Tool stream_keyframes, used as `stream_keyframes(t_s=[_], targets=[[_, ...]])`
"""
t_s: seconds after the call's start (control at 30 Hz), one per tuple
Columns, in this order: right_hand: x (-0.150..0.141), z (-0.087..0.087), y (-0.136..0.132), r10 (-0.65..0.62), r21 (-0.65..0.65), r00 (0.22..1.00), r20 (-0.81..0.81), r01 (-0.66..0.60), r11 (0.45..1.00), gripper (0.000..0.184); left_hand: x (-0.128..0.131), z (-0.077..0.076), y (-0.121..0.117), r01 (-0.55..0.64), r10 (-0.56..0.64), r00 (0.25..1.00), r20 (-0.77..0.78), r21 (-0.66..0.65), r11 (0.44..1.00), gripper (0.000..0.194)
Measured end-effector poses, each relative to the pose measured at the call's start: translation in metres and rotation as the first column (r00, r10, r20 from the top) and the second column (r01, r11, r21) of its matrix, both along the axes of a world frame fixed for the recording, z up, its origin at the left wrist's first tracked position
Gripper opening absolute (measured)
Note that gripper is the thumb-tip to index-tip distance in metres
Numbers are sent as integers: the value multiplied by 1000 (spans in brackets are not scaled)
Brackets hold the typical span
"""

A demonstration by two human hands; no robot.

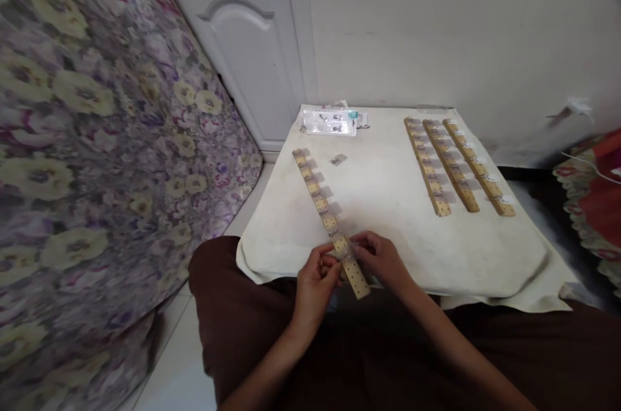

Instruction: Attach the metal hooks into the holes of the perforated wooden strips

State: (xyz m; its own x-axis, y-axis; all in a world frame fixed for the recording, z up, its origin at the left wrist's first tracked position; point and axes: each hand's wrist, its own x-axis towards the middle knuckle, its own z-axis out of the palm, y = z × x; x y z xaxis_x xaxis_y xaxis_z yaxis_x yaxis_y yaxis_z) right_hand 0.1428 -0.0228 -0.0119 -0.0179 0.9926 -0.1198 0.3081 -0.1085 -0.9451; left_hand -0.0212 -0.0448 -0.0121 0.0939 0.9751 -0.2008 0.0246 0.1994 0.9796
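A long tan perforated strip (320, 204) lies at a slant on the table, its near end sticking out over the front edge. Small metal clips with clear tabs sit across it at intervals. At the strip's left edge, near its lower end, the fingers of my left hand (315, 281) are closed in a pinch. Opposite, my right hand (381, 259) is closed at the right edge, thumb and fingertips pinching what looks like a clear tab. The fingertips partly cover the clip between them. One loose metal clip (337, 159) with a clear tab lies beyond the strip.
Several clips show inside a clear plastic package (328, 122) at the back left of the cream-covered table (378, 184). Toward the right lie three similar strips: the left one (427, 168), the middle one (451, 165) and the right one (478, 168). A floral curtain (97, 139) hangs on the left.
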Motion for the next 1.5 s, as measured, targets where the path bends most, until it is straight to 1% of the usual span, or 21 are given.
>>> stream_keyframes(t_s=[0.1, 0.17, 0.23, 0.27, 0.33, 0.43, 0.47, 0.53, 0.63, 0.77, 1.07, 1.27, 1.5], targets=[[1, 1, -1, -7, -18, 1000, 6, 7, 1000, 23, -3, 1, -4, -3, 3, 1000, 7, 17, 1000, 36], [1, 3, -1, -6, -17, 1000, 7, 6, 1000, 22, -6, 4, -8, -20, 22, 999, -25, 50, 999, 33], [0, 4, -2, -15, -11, 1000, 23, 15, 1000, 21, -11, 7, -13, -14, 31, 991, -130, 126, 992, 27], [0, 5, -2, -19, -7, 999, 32, 19, 1000, 21, -15, 8, -15, 19, 20, 978, -208, 185, 983, 23], [0, 6, -3, -26, 4, 999, 48, 26, 1000, 21, -21, 8, -20, 144, -18, 931, -365, 321, 936, 21], [-1, 5, -3, -28, 25, 998, 55, 27, 999, 21, -29, 2, -25, 330, -56, 857, -513, 462, 823, 35], [-1, 4, -3, -26, 26, 998, 54, 25, 999, 21, -31, -1, -27, 370, -56, 835, -547, 484, 793, 40], [-1, 3, -4, -24, 19, 999, 42, 23, 1000, 21, -33, -7, -28, 436, -55, 790, -611, 497, 750, 50], [-1, 2, -4, -25, 9, 999, 29, 25, 1000, 21, -33, -12, -29, 509, -59, 726, -686, 477, 717, 56], [0, 1, -4, -23, 14, 999, 35, 22, 1000, 20, -31, -12, -27, 546, -52, 681, -731, 458, 702, 56], [1, 0, -4, -24, 16, 998, 53, 23, 1000, 19, -30, -12, -26, 558, -41, 657, -753, 449, 698, 58], [1, 1, -3, -23, 8, 997, 74, 22, 1000, 18, -30, -12, -24, 569, -26, 644, -765, 456, 685, 57], [-1, 4, -3, -19, 48, 990, 137, 12, 999, 15, -29, -10, -23, 566, -15, 639, -769, 457, 687, 55]])
